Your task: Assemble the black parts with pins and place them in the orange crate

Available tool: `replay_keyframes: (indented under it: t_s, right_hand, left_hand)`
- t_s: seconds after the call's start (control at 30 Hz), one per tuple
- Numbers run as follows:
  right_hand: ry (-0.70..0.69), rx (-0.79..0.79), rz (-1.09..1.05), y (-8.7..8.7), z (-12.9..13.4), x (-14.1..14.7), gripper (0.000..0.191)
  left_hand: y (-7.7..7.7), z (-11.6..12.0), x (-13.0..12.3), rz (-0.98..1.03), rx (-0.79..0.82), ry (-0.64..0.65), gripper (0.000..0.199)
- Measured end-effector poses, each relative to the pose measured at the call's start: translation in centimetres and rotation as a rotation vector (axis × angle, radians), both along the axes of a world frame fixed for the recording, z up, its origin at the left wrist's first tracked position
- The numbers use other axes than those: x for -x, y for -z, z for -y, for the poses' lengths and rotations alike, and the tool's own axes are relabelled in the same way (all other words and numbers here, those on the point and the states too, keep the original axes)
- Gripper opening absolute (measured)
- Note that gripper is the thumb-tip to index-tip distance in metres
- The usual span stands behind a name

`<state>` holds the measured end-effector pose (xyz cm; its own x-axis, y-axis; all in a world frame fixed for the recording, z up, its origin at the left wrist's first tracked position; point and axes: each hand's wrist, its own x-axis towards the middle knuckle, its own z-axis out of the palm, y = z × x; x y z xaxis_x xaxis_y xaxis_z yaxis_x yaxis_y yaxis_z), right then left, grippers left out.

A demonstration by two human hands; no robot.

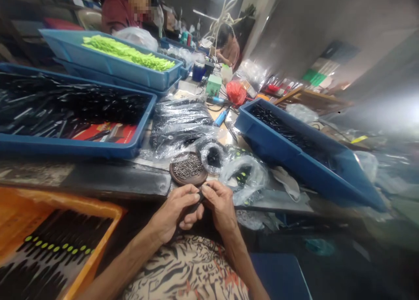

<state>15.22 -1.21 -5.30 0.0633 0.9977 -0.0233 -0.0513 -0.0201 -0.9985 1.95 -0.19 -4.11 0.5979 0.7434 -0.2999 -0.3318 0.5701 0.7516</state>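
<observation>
My left hand (178,208) is closed around a small black part (200,197), mostly hidden by the fingers. Pinching at the same part from the other side, my right hand (218,199) has its thumb and fingertips pressed together against it. Both hands meet just in front of the table edge, above my lap. Directly beyond them stands a round brown dish (173,171) full of small metal screws or pins. Beside that dish lie a clear bag of black pieces (214,156) and an open plastic bag (252,173) with black and green pieces.
A blue tray (144,129) of dark slim pieces is at left; another blue tray (294,158) stands at right. Bright green pieces (127,53) fill a tray behind. An orange crate (111,212) holds black, green-dotted items. Two other people sit across the table.
</observation>
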Motion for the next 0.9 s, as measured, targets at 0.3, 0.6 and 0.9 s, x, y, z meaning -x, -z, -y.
replay_keyframes:
  t_s: [0.3,0.6,0.9]
  right_hand:
    - [0.076,-0.04,-0.053,-0.2,0.2,0.0,0.027]
    - [0.152,-0.004,-0.177,-0.3,-0.1,0.4,0.03]
    - [0.202,0.015,-0.027,0.0,-0.9,0.9,0.032]
  left_hand:
    - [-0.7,0.6,-0.5,-0.18,-0.267,-0.023,0.01]
    - [0.5,1.2,-0.3,-0.621,-0.799,-0.176,0.018]
    - [0.8,0.7,-0.2,-0.509,-0.684,-0.227,0.019]
